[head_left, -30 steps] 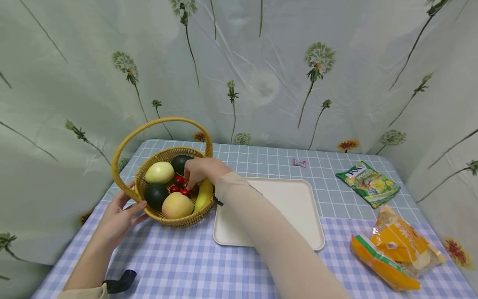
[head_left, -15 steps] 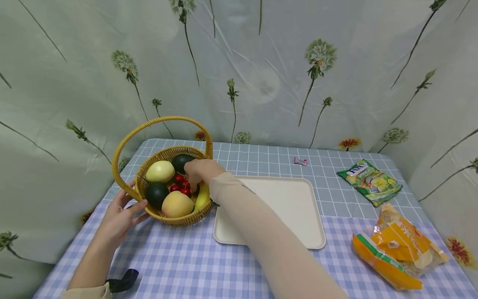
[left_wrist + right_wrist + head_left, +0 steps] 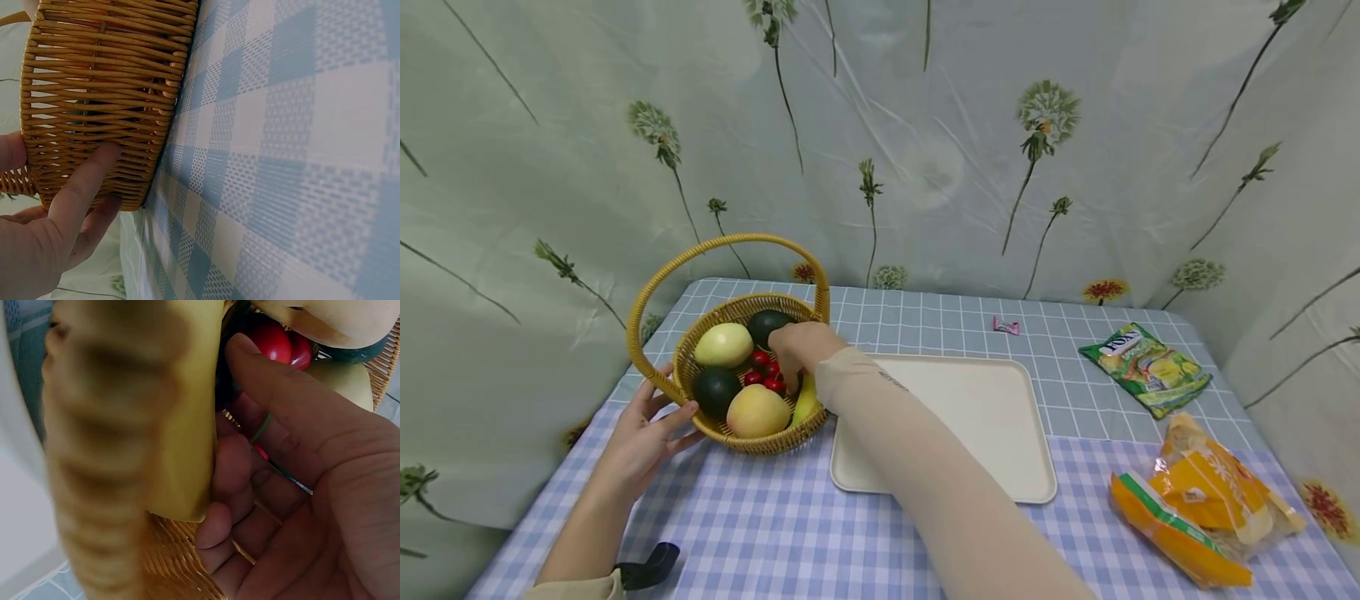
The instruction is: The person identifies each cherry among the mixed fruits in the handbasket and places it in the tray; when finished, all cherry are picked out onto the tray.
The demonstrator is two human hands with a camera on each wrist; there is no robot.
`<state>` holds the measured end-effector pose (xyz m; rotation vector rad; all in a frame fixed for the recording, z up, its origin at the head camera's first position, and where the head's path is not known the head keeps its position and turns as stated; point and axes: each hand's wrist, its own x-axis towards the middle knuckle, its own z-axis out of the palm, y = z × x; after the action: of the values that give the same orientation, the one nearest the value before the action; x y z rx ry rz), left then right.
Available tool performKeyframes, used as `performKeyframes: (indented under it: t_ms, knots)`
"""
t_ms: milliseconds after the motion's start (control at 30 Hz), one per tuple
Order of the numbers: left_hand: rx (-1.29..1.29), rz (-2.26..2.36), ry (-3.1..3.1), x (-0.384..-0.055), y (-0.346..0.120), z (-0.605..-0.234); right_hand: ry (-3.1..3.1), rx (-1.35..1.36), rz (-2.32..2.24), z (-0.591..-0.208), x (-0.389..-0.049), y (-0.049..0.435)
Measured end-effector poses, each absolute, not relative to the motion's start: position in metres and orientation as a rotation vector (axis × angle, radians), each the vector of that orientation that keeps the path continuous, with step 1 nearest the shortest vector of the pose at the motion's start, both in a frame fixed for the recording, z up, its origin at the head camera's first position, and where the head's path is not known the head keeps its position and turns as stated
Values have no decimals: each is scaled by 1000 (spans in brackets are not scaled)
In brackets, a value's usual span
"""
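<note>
A wicker basket with a tall handle stands at the table's left. My left hand holds its left side by the handle's base. In the left wrist view, fingers rest against the woven wall. My right hand reaches in from the right, fingers curled beside a banana. A dark thing shows at the thumb tip, and a thin green stem by the fingers; what they hold is hidden. Red cherries, a peach, a pale yellow-green fruit and dark green fruits lie around.
Right of the basket lies a white tray, partly under my right forearm. A small pink wrapped sweet is behind it. At the right lie a green FOX'S bag and an orange-and-clear package. A floral cloth hangs behind.
My right hand has moved slightly right from the cherries towards the banana, uncovering more of the cherries. My left hand has stayed at the basket's side.
</note>
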<state>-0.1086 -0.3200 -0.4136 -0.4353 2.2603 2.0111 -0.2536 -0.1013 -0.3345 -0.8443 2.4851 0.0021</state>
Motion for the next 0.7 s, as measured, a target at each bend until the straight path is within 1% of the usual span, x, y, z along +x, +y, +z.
performKeyframes:
  t_ms: [333,533,700]
  knots:
    - [-418,1998,2275,-107,-319,-412,2384,-897,-123,-335,-268,-97]
    - [-419,1995,2271,-107,-320,-414,2358,-977,-204,-333,-272,-89]
    - [-416,1995,2263,-106,-320,-416,2359,-1104,-264,-330,-274,-80]
